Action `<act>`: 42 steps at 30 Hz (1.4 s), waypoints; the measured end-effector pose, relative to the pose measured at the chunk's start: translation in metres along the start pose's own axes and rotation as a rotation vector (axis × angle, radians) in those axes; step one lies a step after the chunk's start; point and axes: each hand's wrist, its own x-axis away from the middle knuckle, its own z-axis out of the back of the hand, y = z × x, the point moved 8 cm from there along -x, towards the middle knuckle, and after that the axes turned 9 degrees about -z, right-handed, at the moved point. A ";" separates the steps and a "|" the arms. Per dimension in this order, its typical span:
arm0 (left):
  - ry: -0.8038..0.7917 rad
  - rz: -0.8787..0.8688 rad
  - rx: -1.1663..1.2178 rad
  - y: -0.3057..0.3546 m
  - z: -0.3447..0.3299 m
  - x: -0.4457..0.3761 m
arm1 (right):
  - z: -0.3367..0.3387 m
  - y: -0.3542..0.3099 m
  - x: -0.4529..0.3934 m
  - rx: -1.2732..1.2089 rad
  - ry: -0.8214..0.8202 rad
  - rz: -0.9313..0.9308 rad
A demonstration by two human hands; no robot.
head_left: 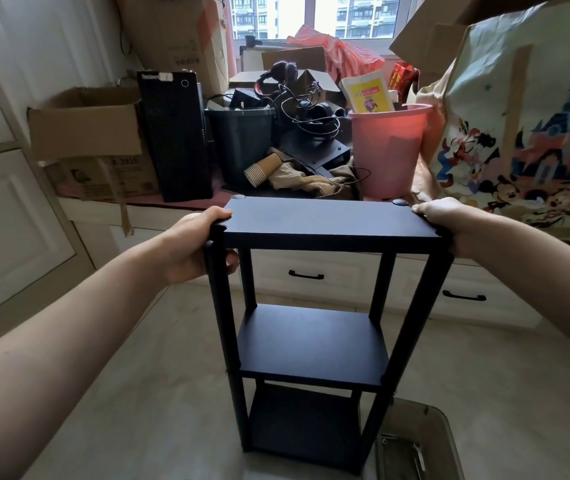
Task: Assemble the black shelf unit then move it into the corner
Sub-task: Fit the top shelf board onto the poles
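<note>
Three-tier black shelf (314,336) standing upright on the pale floor (145,393), left hand (195,245) gripping its top left corner and post, right hand (444,221) clasping the top right corner, pink bucket (389,150) sitting on the ledge beyond.

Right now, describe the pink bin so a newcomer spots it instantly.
Look at the cluttered window ledge behind the black shelf unit. Right of the cable tangle and left of the cartoon tote bag stands the pink bin. It is the only pink container, with a yellow booklet sticking out.
</note>
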 end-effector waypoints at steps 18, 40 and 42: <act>-0.001 -0.097 0.072 -0.003 -0.004 0.021 | -0.004 0.025 0.011 -0.101 -0.251 -0.186; -0.005 -0.048 0.000 -0.002 -0.004 0.013 | -0.010 0.032 0.017 -0.309 -0.308 -0.173; -0.007 -0.051 0.003 -0.001 -0.002 0.013 | -0.010 0.032 0.018 -0.304 -0.327 -0.167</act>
